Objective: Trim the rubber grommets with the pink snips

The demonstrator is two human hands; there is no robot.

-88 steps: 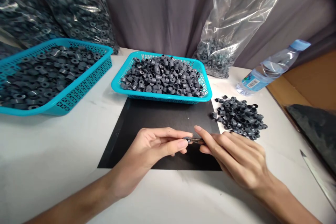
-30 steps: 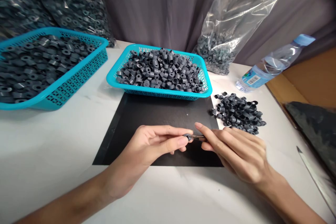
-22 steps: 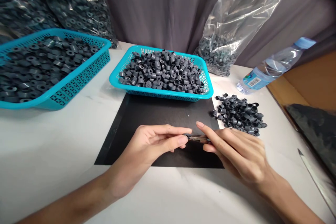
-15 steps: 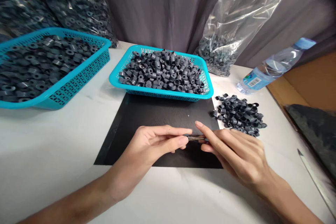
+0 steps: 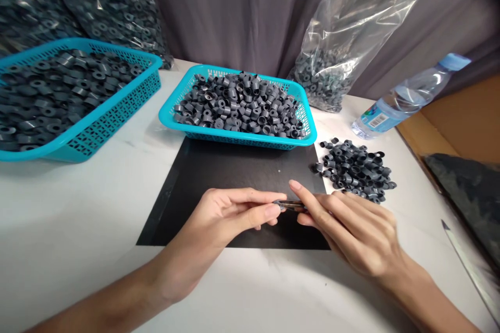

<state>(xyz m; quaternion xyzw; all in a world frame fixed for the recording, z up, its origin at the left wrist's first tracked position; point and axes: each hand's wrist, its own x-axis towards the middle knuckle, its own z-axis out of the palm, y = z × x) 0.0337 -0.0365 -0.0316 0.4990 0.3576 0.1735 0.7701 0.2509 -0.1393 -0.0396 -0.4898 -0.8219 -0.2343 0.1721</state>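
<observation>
Over the black mat (image 5: 167, 213), my left hand (image 5: 230, 213) pinches a small grey plastic cap (image 5: 278, 204) between thumb and forefinger; the fingertips cover most of it. My right hand (image 5: 355, 229) is closed around small metal nippers (image 5: 292, 205), its forefinger stretched out above them. The jaws point left and meet the cap's edge. The handles are hidden in the palm. Just past my right hand, a loose pile of grey caps (image 5: 357, 166) lies on the white table (image 5: 97, 218).
A turquoise basket (image 5: 234, 138) heaped with caps stands at the mat's far edge. Another turquoise basket (image 5: 117, 114) of grey rings is at the left. Behind are filled plastic bags (image 5: 113, 5) and a part-filled clear bag (image 5: 324, 73). A water bottle (image 5: 406, 99) stands at the right.
The nippers' jaws show slightly more clearly at the cap's edge. Both hands keep nearly the same place and hold. The whole view has shifted a little.
</observation>
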